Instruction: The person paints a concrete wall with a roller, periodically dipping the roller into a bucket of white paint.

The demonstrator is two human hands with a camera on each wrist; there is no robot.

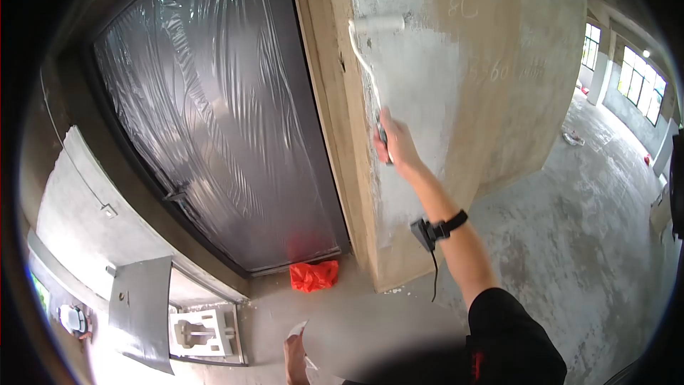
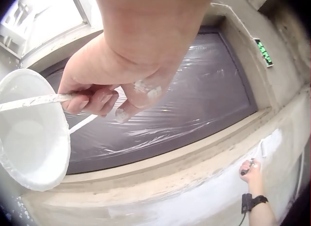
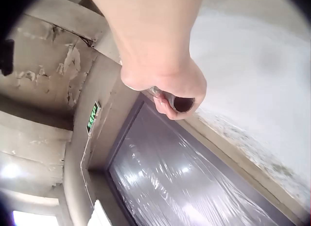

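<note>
Head view first: any writing you can read?

— Only faint scrawls (image 1: 463, 6) on the bare wall (image 1: 541, 64), right of the paint: something like "8L" up high and "60" lower down. Neither is clear.

Any labels elsewhere?

— A green sign (image 2: 263, 52) shows in the left wrist view, beside the door (image 1: 214, 100). Its characters are too small to read.

How does the roller look?

— The roller (image 1: 377, 25) has a short white sleeve on a thin bent wire, smeared white, running down to a dark handle. The sleeve lies level, high on the wall, just right of the door frame (image 1: 324, 100), at the top left of the whitened patch. It appears to touch the plaster.

Which hand has it?

— The right hand (image 1: 395, 144), held up against the wall. In the right wrist view its fingers (image 3: 165, 107) are curled tight round the handle, whose hollow end sticks out past them.

And the other?

— The left hand (image 2: 112, 85) is low and near. Its fingers (image 2: 92, 102), dabbed with white, curl round the paint-caked bail of a white bucket (image 2: 29, 133), which hangs tilted with its mouth towards the camera.

Anything else?

— Clear film (image 1: 235, 142) wraps the dark door, and a red bag (image 1: 313, 276) lies on the floor (image 1: 584, 228) at its foot.
</note>
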